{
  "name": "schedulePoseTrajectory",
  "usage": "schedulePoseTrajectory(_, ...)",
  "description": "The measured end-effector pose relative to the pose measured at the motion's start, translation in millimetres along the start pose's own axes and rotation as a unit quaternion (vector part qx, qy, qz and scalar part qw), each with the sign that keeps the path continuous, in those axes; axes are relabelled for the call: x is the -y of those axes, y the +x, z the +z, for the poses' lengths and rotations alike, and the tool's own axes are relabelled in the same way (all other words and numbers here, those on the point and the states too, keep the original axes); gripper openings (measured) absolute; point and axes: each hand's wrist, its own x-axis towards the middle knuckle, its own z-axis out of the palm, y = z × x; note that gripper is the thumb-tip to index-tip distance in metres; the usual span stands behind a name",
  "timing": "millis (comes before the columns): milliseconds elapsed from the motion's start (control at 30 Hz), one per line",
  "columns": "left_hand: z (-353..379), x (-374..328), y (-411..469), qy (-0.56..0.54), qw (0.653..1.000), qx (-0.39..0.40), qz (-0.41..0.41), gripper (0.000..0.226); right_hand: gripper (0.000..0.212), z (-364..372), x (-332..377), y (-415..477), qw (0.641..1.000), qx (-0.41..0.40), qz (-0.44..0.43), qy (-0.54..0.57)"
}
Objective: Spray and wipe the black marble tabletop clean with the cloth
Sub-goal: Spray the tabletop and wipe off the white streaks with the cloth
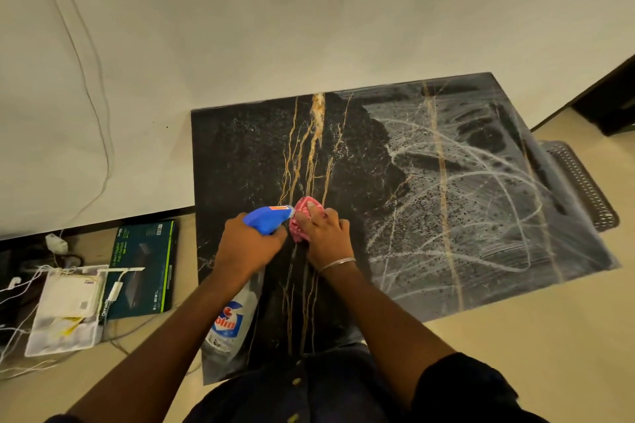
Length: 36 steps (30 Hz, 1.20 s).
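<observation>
Tabletop [247,154]: left hand [245,245] grips 1 bottle [233,316], right hand [328,237] 1 cloth [301,218].

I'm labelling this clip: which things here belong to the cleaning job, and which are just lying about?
Job: spray bottle in left hand, pink cloth in right hand, black marble tabletop.
Lying about: dark box, white pouch, floor mat.

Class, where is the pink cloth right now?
In the head view, the pink cloth is bunched in the right hand over the black marble tabletop, centre frame, beside the nozzle of the spray bottle.
</observation>
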Motion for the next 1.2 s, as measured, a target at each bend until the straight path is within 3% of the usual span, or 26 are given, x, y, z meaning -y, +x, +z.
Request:
schedulePoseTrajectory(100,4,-2,0,-0.008,1.000,0.019,0.007,0.017,0.063,-3,-38,-5,1.000,-0.009,-0.011,-0.005)
schedulePoseTrajectory(267,13,-4,-3,0.002,1.000,0.031,0.001,0.012,0.064,-19,-122,-12,0.989,-0.038,0.145,-0.006)
schedulePoseTrajectory(433,25,-7,-6,0.014,1.000,0.018,-0.021,0.015,0.061,-20,-122,-13,0.983,-0.045,0.172,-0.034)
schedulePoseTrajectory(500,33,-12,-10,0.018,0.999,0.010,-0.030,0.014,0.065,-15,-103,-19,0.987,-0.056,0.150,-0.029)
schedulePoseTrajectory(667,51,-26,-26,0.018,0.999,-0.027,-0.029,0.011,0.072,5,-46,-44,0.999,-0.019,-0.028,0.003)
schedulePoseTrajectory(800,63,-29,-40,0.006,0.999,-0.034,-0.022,0.017,0.076,3,-53,-50,0.997,0.002,-0.072,-0.013)
schedulePoseTrajectory(1033,70,-30,-48,-0.011,0.999,-0.037,-0.011,0.009,0.067,-12,-140,-58,0.995,-0.059,0.073,-0.017)
schedulePoseTrajectory(1200,67,-22,-47,-0.003,0.999,-0.033,-0.018,0.013,0.067,-9,-128,-58,0.991,-0.055,0.113,-0.038)
